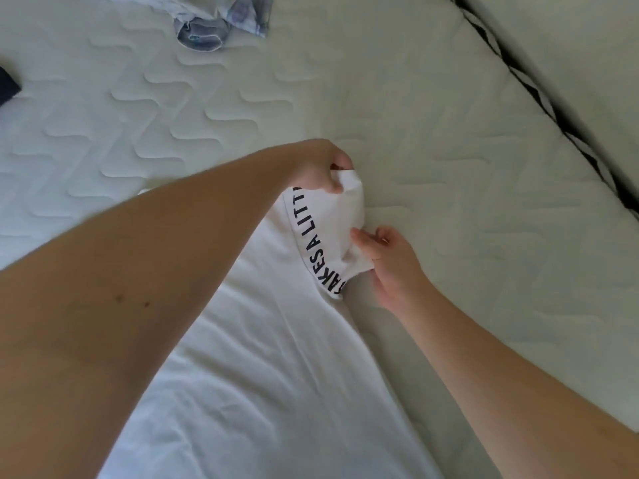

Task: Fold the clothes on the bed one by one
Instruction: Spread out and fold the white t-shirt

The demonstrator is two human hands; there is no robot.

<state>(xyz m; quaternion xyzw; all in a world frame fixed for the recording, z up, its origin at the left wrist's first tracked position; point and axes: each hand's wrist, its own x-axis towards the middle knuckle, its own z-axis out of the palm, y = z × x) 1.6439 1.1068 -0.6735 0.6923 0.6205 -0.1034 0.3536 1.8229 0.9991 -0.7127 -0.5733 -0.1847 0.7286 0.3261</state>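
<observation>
White t-shirt lies spread on the bed, near side, body running toward the person, 1 end with a black printed band bunched up between both hands. Thin soft cotton by the look of it, light, limp, no stiffness, will drape and crease wherever it's let go; not slippery, not fragile. Best held at hem corners or shoulder seams with a pinch, then smoothed flat. Plain white, lightly wrinkled, black capital letters partly readable along the bunched edge, rest of the text hidden in the fold.

Left hand reaches across, fingers curled, pinching the far tip of the bunched part. Right hand pinches the near side of the same bunch, thumb and fingers closed on cloth.

Farther out: crumpled blue-grey garment at the top edge, well apart from the shirt. Dark cloth just showing at the left edge, too cropped to identify. Quilted mattress surface all around.
</observation>
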